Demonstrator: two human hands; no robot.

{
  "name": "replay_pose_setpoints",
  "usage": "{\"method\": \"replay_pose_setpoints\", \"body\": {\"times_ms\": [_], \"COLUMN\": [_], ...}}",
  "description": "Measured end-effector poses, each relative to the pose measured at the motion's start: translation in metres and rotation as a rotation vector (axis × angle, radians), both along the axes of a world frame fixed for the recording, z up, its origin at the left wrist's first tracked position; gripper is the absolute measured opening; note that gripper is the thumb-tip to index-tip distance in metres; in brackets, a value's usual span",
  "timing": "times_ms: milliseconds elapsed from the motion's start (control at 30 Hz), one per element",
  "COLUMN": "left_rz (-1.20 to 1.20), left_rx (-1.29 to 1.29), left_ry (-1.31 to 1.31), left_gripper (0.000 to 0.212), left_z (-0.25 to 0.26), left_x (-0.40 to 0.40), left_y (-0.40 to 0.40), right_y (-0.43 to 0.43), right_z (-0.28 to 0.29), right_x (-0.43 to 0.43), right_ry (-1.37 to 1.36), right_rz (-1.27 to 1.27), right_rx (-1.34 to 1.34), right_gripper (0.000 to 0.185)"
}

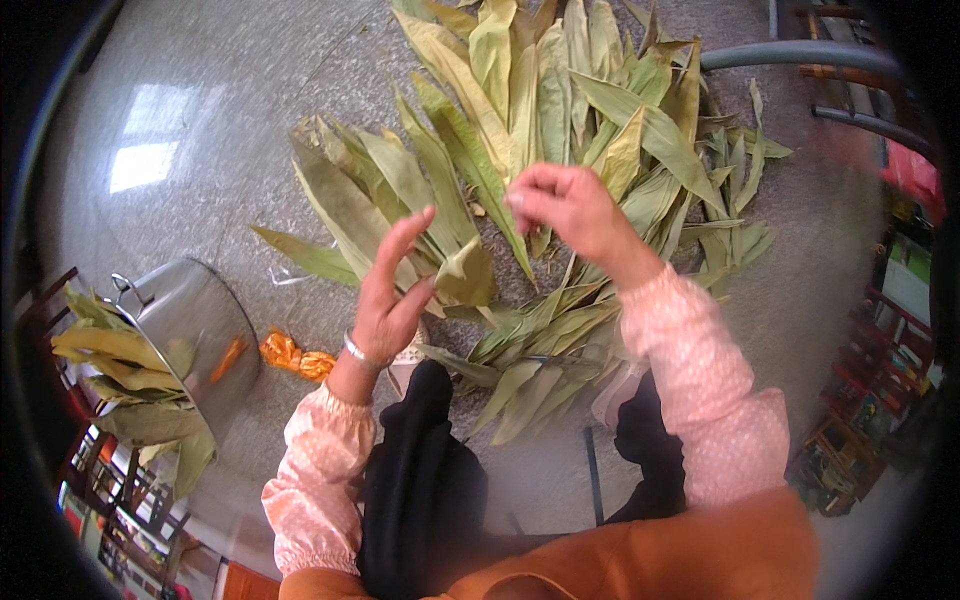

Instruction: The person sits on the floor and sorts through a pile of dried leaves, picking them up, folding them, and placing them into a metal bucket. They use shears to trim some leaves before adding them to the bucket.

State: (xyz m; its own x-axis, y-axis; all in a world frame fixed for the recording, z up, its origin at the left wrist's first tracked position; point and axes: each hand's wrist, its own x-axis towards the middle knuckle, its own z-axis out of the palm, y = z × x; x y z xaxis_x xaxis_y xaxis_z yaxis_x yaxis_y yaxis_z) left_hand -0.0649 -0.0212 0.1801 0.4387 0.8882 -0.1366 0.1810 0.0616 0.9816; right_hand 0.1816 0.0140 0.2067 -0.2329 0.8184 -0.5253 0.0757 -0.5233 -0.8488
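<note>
My left hand (pixel 394 300), with a silver bracelet on the wrist, has thumb and forefinger spread apart. Its thumb tip is close to the folded lower end of a dry, broad leaf (pixel 466 274). To the right, my right hand (pixel 570 214) is over the leaves with its fingers curled in; blur hides whether anything is pinched there. Long yellow-green leaves (pixel 491 75) fan out beyond both hands on the floor. A greener leaf (pixel 480 165) runs down just left of the right fingertips. Between my feet lies a looser heap of leaves (pixel 547 330).
A shiny metal pot (pixel 202 330) at left has leaves (pixel 124 356) sticking out of its mouth. Beside it, a bundle of orange plastic strips (pixel 296 356) rests on the speckled stone floor (pixel 240 202). At upper right is a curved metal tube (pixel 795 54). Shelving (pixel 877 360) stands along the right.
</note>
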Motion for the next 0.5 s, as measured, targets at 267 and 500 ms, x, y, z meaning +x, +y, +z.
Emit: {"method": "replay_pose_setpoints", "body": {"times_ms": [267, 500], "left_rz": [0.448, 0.273], "left_rx": [-0.566, -0.581], "left_ry": [-0.212, -0.004], "left_gripper": [0.037, 0.022], "left_z": [-0.062, -0.07], "left_x": [-0.007, 0.035], "left_y": [-0.02, -0.043], "right_y": [0.014, 0.033], "right_z": [-0.118, -0.159], "right_x": [0.013, 0.008], "right_ry": [-0.947, -0.921], "right_rz": [-0.099, -0.113], "right_rx": [0.164, -0.023], "right_gripper": [0.032, 0.034]}}
